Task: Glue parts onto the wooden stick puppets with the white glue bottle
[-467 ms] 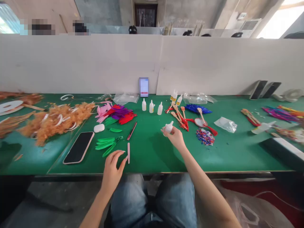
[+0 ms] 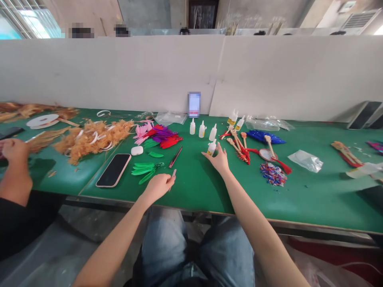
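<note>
The step in hand appears to be the handling of two small items at once. The left hand (image 2: 159,186) is gripping a pink stick (image 2: 174,173), its fingers closed on it just above the near part of the green worktop (image 2: 191,189), with one end of the stick showing past the knuckles. The right hand (image 2: 220,162) is reaching forward, its fingers parted around a small white dropper bottle (image 2: 211,149). The bottle is standing nearly upright on the worktop, just in front of a row of three white bottles (image 2: 202,130). The hand is partly covering its base, so whether the fingertips are touching it is hard to tell.

For the right hand, shifting the bottle calls for closing the fingers evenly on its body; leaving it calls for drawing them off without tipping it or knocking the row behind. For the left, the pinch on the stick seems secure enough and calls only for steadiness.

Green feathers (image 2: 144,169) and a slim dark red tool (image 2: 175,157) are lying near the left hand, and bone-shaped sticks (image 2: 236,147) with red pieces are lying to the right of the bottle.
</note>
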`<state>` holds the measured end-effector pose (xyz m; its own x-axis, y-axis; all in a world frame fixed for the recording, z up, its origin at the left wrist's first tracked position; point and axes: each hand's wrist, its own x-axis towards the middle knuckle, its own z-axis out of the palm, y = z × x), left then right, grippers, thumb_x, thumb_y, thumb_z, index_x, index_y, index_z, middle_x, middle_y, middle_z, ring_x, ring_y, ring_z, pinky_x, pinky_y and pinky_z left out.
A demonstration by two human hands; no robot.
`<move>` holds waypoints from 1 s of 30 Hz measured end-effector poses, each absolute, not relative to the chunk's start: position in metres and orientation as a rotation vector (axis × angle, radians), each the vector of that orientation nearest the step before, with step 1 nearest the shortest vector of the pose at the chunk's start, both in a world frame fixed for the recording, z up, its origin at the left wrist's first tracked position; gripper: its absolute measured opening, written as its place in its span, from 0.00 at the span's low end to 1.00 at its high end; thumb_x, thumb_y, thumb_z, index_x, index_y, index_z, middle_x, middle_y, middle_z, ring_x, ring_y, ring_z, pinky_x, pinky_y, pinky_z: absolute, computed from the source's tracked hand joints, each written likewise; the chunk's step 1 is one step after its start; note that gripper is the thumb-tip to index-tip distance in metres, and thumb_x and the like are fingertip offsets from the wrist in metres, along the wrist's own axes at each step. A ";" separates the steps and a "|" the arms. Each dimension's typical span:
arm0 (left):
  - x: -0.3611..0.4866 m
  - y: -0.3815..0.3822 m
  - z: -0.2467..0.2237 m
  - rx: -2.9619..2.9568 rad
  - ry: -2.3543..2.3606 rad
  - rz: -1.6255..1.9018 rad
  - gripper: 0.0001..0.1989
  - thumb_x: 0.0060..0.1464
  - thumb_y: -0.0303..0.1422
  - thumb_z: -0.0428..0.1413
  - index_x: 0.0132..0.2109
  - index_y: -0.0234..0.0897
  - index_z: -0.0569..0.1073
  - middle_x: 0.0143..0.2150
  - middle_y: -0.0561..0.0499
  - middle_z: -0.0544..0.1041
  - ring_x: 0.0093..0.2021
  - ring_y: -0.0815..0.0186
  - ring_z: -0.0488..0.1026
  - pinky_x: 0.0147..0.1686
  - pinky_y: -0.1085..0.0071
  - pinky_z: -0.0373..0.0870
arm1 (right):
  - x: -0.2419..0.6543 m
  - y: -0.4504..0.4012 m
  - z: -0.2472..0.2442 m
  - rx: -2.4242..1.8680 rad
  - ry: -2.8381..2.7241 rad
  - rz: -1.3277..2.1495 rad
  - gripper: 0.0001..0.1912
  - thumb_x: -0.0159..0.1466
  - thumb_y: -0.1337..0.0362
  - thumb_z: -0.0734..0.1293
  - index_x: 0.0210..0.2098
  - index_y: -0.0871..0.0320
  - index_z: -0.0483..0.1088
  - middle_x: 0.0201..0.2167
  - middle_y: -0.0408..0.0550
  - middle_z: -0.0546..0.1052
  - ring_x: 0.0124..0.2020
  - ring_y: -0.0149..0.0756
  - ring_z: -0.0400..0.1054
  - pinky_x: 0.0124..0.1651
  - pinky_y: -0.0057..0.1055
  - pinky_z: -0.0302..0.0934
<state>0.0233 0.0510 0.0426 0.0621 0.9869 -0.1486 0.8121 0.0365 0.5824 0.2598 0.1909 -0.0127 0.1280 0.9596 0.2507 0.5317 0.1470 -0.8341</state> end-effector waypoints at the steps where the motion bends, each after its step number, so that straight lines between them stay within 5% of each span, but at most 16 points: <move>1: 0.026 0.050 0.047 1.695 1.675 0.538 0.24 0.57 0.46 0.46 0.18 0.36 0.62 0.16 0.53 0.65 0.20 0.69 0.61 0.25 0.72 0.53 | 0.261 0.187 -0.008 -1.528 -1.515 0.552 0.43 0.43 0.45 0.73 0.52 0.63 0.65 0.50 0.59 0.71 0.57 0.55 0.59 0.60 0.49 0.48; 3: 0.035 0.045 0.057 1.458 1.438 0.780 0.25 0.56 0.49 0.47 0.19 0.36 0.61 0.17 0.55 0.62 0.20 0.71 0.58 0.24 0.73 0.53 | 0.264 0.171 0.005 -1.526 -1.480 0.448 0.42 0.47 0.44 0.71 0.52 0.65 0.65 0.50 0.62 0.71 0.56 0.53 0.60 0.60 0.51 0.46; 6: 0.055 0.034 0.073 1.163 1.193 0.974 0.24 0.55 0.49 0.49 0.21 0.36 0.61 0.20 0.55 0.62 0.21 0.73 0.55 0.23 0.74 0.52 | 0.265 0.125 0.031 -1.386 -1.300 0.372 0.23 0.60 0.45 0.62 0.36 0.60 0.71 0.36 0.53 0.76 0.38 0.40 0.70 0.47 0.40 0.61; 8: 0.069 0.029 0.080 1.077 1.140 1.026 0.23 0.55 0.48 0.51 0.22 0.35 0.63 0.21 0.55 0.63 0.21 0.74 0.55 0.23 0.74 0.53 | 0.260 0.085 0.048 -1.289 -1.282 0.609 0.26 0.62 0.45 0.59 0.19 0.58 0.66 0.17 0.45 0.70 0.21 0.31 0.65 0.32 0.30 0.63; 10: 0.081 0.027 0.084 1.045 1.145 1.105 0.22 0.54 0.48 0.53 0.23 0.34 0.66 0.21 0.54 0.64 0.21 0.74 0.56 0.23 0.75 0.53 | 0.250 0.048 0.061 -1.106 -1.400 1.077 0.30 0.64 0.44 0.55 0.15 0.58 0.64 0.11 0.43 0.66 0.14 0.28 0.61 0.23 0.26 0.59; 15: 0.100 0.024 0.086 0.942 1.166 1.248 0.20 0.49 0.48 0.57 0.24 0.33 0.72 0.17 0.56 0.62 0.19 0.75 0.56 0.18 0.76 0.51 | 0.223 0.006 0.074 -0.931 -1.302 1.513 0.20 0.55 0.47 0.68 0.29 0.59 0.72 0.22 0.46 0.76 0.16 0.28 0.65 0.20 0.25 0.62; 23: 0.092 0.022 0.079 1.048 1.212 1.427 0.13 0.46 0.41 0.62 0.31 0.35 0.74 0.24 0.54 0.69 0.24 0.75 0.63 0.23 0.80 0.60 | 0.227 0.003 0.075 -1.123 -1.431 1.308 0.14 0.61 0.55 0.65 0.28 0.59 0.71 0.22 0.46 0.77 0.17 0.28 0.66 0.20 0.24 0.60; 30: 0.080 0.017 0.077 1.070 1.118 1.321 0.13 0.50 0.41 0.60 0.29 0.34 0.72 0.15 0.58 0.63 0.13 0.78 0.55 0.13 0.80 0.49 | 0.231 -0.005 0.073 -1.084 -1.296 1.446 0.15 0.58 0.53 0.68 0.26 0.60 0.72 0.22 0.47 0.78 0.16 0.28 0.67 0.20 0.24 0.64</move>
